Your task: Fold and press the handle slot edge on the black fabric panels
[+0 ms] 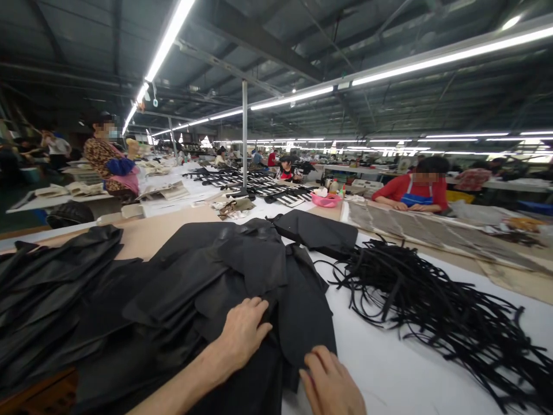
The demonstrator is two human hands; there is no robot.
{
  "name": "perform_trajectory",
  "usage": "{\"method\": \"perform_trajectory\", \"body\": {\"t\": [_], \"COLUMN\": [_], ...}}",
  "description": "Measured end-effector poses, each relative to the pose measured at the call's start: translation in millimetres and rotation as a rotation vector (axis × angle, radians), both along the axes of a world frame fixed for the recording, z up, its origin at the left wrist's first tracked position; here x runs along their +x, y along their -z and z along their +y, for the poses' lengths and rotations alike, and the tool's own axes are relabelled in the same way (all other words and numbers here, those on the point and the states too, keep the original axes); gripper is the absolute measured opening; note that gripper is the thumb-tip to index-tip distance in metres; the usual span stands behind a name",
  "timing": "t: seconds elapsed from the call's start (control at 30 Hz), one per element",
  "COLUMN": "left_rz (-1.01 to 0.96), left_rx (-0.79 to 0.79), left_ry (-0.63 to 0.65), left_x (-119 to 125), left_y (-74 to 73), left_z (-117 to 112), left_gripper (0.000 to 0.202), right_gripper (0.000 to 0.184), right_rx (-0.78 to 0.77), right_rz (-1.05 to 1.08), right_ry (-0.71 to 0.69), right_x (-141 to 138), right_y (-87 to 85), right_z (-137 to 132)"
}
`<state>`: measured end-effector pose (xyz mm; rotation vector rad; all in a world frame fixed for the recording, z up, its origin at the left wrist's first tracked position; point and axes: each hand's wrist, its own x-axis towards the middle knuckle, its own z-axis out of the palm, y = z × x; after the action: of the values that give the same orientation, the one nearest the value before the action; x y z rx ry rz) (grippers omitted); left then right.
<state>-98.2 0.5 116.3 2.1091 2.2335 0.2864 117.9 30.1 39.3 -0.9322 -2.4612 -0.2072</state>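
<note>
A heap of black fabric pieces (207,271) lies on the white table (389,369) in front of me. My left hand (244,334) rests on the heap near its middle, fingers curled into the cloth at the edge of one piece. My right hand (330,383) sits at the lower edge of the same black piece (302,311), fingers bent and pressed on it. A second stack of black pieces (47,288) lies to the left.
A tangle of black straps (432,305) spreads over the table to the right. Beyond it lie grey sheets (415,227) where a person in red (415,193) works. A pink bowl (325,199) and a steel post (244,138) stand further back. Other people sit at far tables.
</note>
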Motion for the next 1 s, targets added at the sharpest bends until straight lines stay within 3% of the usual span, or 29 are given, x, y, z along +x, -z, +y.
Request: {"method": "perform_trajectory", "body": {"t": [0.1,0.23,0.37,0.43,0.5,0.57,0.67,0.77,0.9,1.0], "left_rz": [0.018,0.092,0.193,0.279,0.33,0.309,0.253,0.222,0.206,0.216], "left_rx": [-0.007,-0.014,0.015,0.056,0.074,0.027,-0.059,-0.09,-0.099,-0.093], "left_ry": [0.069,0.057,0.022,0.069,0.149,0.174,0.107,0.061,0.057,0.069], "left_x": [4,0,-5,-4,-2,-2,-4,-6,-6,-8], "left_y": [18.6,46.3,58.0,59.4,61.0,63.8,67.9,68.8,70.3,73.3], "left_z": [-13,-6,6,9,9,10,12,15,18,20], "left_gripper": [0.035,0.048,0.053,0.057,0.063,0.072,0.08,0.081,0.08,0.078], "right_gripper": [0.02,0.022,0.03,0.032,0.03,0.026,0.03,0.037,0.041,0.041], "right_rx": [-0.065,-0.065,-0.064,-0.098,-0.188,-0.339,-0.496,-0.505,-0.53,-0.685], "right_rz": [-0.021,-0.097,-0.209,-0.203,-0.119,0.099,0.458,0.576,0.861,0.933], "right_ry": [0.194,0.301,0.306,0.299,0.353,0.432,0.489,0.529,0.627,0.554], "right_x": [-33,-65,-69,-63,-51,-32,9,55,113,150], "right_y": [-20.2,-22.9,-19.1,-23.5,-32.7,-45.1,-65.5,-82.8,-92.6,-87.3], "right_z": [-5,0,7,12,22,38,66,83,77,48]}}
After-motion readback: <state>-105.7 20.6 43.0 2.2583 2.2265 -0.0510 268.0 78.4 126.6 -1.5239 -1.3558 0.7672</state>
